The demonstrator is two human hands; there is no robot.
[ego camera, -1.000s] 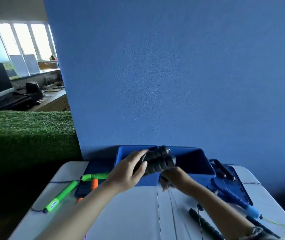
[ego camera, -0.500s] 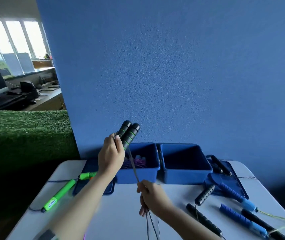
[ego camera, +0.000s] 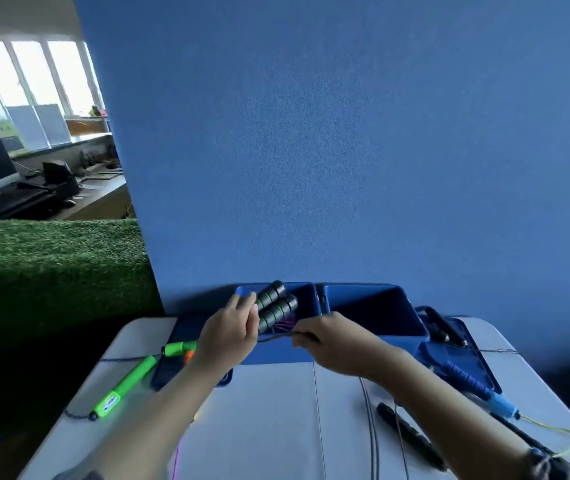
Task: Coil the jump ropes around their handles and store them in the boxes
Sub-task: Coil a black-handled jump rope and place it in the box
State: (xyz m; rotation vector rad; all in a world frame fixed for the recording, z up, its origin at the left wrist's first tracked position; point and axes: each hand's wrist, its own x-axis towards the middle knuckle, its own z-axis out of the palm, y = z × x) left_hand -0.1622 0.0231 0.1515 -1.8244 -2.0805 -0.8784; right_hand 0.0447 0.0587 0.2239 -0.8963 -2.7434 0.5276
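Two black handles [ego camera: 274,308] sat side by side in my left hand [ego camera: 229,336] above the left box [ego camera: 307,299]; my right hand [ego camera: 333,342] pinched the rope [ego camera: 276,337]. I judged steady tension would keep each wrap snug.

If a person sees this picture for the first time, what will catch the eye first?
Probably the pair of black handles with green rings, gripped by the left hand above the left blue box, while the right hand pinches their dark rope. Next comes the bright green handle lying at the table's left edge.
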